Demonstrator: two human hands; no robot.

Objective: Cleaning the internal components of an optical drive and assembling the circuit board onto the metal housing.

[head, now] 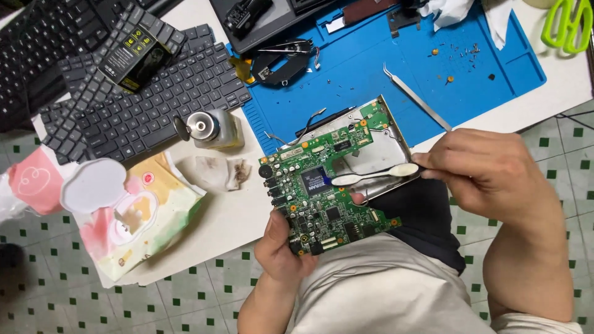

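The green circuit board is being gripped at its near left corner by the left hand, its long axis running near-left to far-right. A cotton swab, lying left-right with its tip on the board's black chip, is being pinched by the right hand.

White table: blue mat, stacked black keyboards, wet-wipe pack, small dispenser bottle, stained wipe, green scissors.

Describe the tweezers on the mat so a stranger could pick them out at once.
Start at the big blue work mat at the top of the white table. Near its lower right edge, just above the right hand, lie the slim silver tweezers, set diagonally. Nothing else there is long, metal and pointed; the scattered screws are tiny.
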